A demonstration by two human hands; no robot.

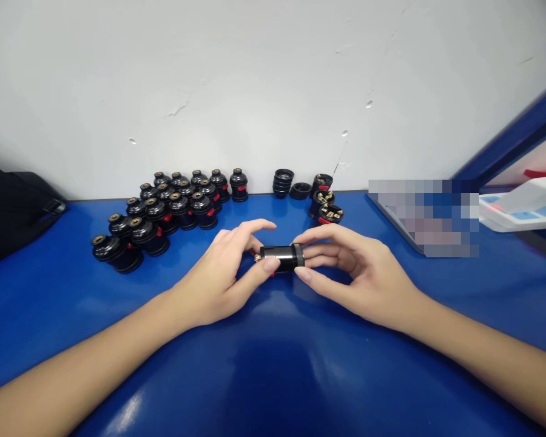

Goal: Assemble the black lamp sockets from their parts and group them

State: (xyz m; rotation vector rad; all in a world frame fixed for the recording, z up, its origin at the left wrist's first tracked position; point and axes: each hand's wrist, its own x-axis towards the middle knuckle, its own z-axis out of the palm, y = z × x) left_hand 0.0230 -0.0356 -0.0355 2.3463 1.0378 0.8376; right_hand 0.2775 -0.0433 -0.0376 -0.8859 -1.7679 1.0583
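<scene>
Behind the black cylinder, wall: pale grey, with scuffs and small chips.
Worktop: glossy blue, spreading below and all around the cylinder.
Black bag: well to the left of the cylinder, cut off by the view's edge.
Capped sockets: a tight group left of and beyond the cylinder, upright, several showing red parts.
Right hand: at the cylinder's right end, fingers curled and pinching its knurled collar with the thumb.
Left hand: at the cylinder's left, thumb pressed on its near side and pinching it, index finger raised clear.
Open sockets: three, beyond and right of the cylinder, metal contacts facing up.
Ribbed shell: upright, directly beyond the cylinder.
Black ring: just right of that shell, also beyond the cylinder.
Cylinder: lying sideways between both hands.
Knurled collar: around the cylinder's right end.
Brass-coloured piece: at its left end.
</scene>
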